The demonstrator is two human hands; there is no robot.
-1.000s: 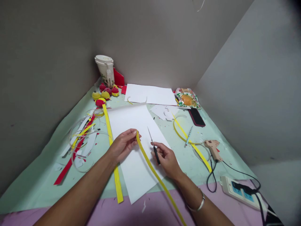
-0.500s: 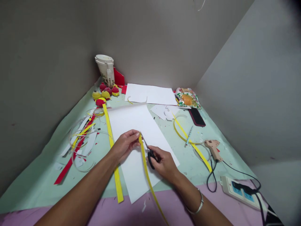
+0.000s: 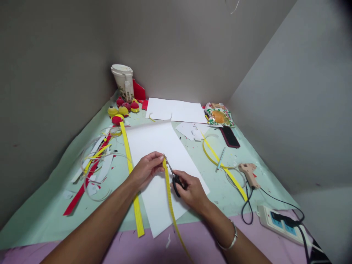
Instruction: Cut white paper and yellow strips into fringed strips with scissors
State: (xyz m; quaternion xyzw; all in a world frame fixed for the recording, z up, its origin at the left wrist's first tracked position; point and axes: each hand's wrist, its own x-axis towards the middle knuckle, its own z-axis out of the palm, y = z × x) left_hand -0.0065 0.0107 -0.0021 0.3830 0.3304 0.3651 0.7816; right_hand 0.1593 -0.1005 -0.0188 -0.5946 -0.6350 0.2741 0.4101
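Note:
A narrow yellow paper strip (image 3: pixel 169 200) with a finely notched edge hangs down toward me, its upper end pinched by my left hand (image 3: pixel 148 168). My right hand (image 3: pixel 192 190) is closed round the black handles of a pair of scissors (image 3: pixel 176 181). The blades point up and away, lying along the right edge of the strip near my left fingertips. Under both hands lies a large sheet of white paper (image 3: pixel 162 141). A wider yellow strip (image 3: pixel 139 216) runs beside its left edge, passing under my left forearm.
At left are paper scraps and a red strip (image 3: pixel 79 198); behind them stand red and yellow ball shapes (image 3: pixel 117 119) and a white cup (image 3: pixel 122 80). At right lie a pen (image 3: pixel 221 159), a phone (image 3: pixel 230 137), a glue gun (image 3: pixel 249 174) with its cord, and a power strip (image 3: pixel 283 224).
The yellow strip's hanging lower end has shifted slightly left. Both hands stay in nearly the same place, with the scissors still against the strip.

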